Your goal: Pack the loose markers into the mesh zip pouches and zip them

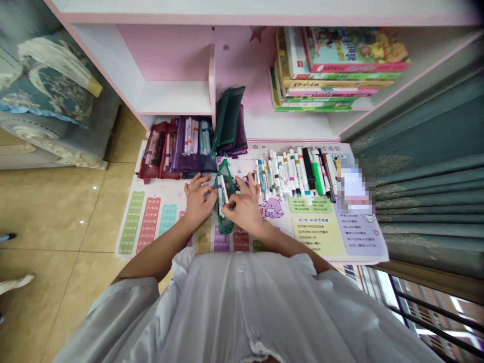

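1. Currently, left hand and right hand are close together at centre frame, with a green-edged mesh pouch standing tilted between them; its lower end rests on a printed times-table mat
2. Left hand: fingers spread, pressed against the pouch's left side, apparently clamping that edge
3. Right hand: fingertips closed at the pouch's mouth on a white marker, which sits partly inside the mesh; exact grip partly hidden by the fingers
4. Just right of the hands, many felt-tip markers lie side by side on the mat, tips toward the lower edge of the frame
5. Upper centre, just beyond the mat: filled mesh pencil cases in red and purple lie in a row, beside a stack of dark green and purple pouches
6. Surroundings: pink-and-white shelf unit at top, picture books on its shelf at upper right, teal curtain at right, tiled floor at left
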Tool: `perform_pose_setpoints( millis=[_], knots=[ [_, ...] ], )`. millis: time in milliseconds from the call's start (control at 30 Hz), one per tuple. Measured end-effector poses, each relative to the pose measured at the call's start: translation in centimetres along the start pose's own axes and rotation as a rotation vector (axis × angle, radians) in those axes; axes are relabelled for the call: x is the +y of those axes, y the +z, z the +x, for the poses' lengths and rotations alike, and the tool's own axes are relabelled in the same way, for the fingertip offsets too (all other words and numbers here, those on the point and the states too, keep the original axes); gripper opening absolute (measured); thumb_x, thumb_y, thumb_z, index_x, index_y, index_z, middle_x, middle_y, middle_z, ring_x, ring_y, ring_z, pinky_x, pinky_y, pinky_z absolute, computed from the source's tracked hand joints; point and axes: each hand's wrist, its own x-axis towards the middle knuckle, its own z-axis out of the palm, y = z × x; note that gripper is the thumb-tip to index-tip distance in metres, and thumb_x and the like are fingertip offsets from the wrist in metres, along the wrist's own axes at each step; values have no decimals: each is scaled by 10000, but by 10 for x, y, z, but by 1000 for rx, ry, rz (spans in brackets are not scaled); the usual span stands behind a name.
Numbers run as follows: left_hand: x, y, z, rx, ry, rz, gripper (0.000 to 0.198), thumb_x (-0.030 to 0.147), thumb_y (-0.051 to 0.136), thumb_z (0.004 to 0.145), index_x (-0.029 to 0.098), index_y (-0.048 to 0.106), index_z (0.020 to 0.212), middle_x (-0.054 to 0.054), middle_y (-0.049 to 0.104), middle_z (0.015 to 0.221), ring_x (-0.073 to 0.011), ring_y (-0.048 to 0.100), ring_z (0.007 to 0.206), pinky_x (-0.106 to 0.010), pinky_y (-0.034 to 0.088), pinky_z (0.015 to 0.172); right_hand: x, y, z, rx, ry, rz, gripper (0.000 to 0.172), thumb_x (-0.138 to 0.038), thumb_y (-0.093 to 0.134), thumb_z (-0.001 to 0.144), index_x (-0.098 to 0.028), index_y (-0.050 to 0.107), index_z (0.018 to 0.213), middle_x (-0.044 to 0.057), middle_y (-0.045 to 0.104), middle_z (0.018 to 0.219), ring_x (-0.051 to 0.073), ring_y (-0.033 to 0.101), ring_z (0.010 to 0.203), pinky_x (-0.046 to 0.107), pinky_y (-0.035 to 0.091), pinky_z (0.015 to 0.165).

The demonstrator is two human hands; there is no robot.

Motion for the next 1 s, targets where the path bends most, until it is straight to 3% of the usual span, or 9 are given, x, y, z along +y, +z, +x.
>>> perform_pose_setpoints(
  millis=[433, 600, 700, 833, 933, 1000],
  knots=[
    [-3, 1, 0, 4, 3, -7, 221, 332, 571, 855, 218, 627, 673, -56, 677, 1250, -309, 439, 1397, -602, 214, 1154, -2, -1, 7, -169, 25, -113, 157, -284, 680, 776, -160, 777, 766, 164, 430, 1556, 432, 232, 1491, 679, 205, 1134],
    [-2, 0, 0, 2, 9, 2, 224, 327, 569, 858, 217, 629, 673, -56, 681, 1241, -305, 447, 1390, -595, 225, 1148, -2, 1, 6, -161, 24, -95, 170, -309, 693, 789, -164, 767, 742, 159, 448, 1542, 436, 233, 1488, 684, 208, 1134],
    [-1, 0, 0, 8, 9, -6, 228, 325, 569, 856, 214, 624, 665, -55, 680, 1241, -311, 448, 1389, -603, 223, 1146, 2, 1, 6, -69, -5, -37, 176, -307, 681, 803, -176, 749, 706, 142, 486, 1512, 437, 239, 1486, 684, 230, 1127],
    [-1, 0, 1, 0, -5, -8, 234, 322, 574, 852, 211, 616, 650, -51, 675, 1244, -322, 440, 1392, -612, 217, 1149, 21, -7, 14, 198, -46, 5, 212, -316, 622, 847, -194, 718, 702, 110, 531, 1458, 409, 225, 1499, 631, 293, 1130],
    [-1, -1, 1, -7, -10, -10, 234, 322, 574, 854, 214, 621, 652, -54, 676, 1239, -320, 442, 1391, -606, 228, 1145, 44, -15, 24, 373, 39, -87, 215, -313, 604, 852, -191, 704, 706, 120, 516, 1455, 428, 222, 1494, 665, 291, 1121],
    [-1, -1, 1, -5, -9, -8, 235, 322, 573, 854, 214, 617, 651, -57, 677, 1236, -317, 446, 1389, -603, 232, 1143, 59, -19, 30, 400, 122, -155, 180, -300, 617, 837, -180, 703, 733, 141, 492, 1467, 453, 210, 1490, 715, 274, 1106]
  ],
)
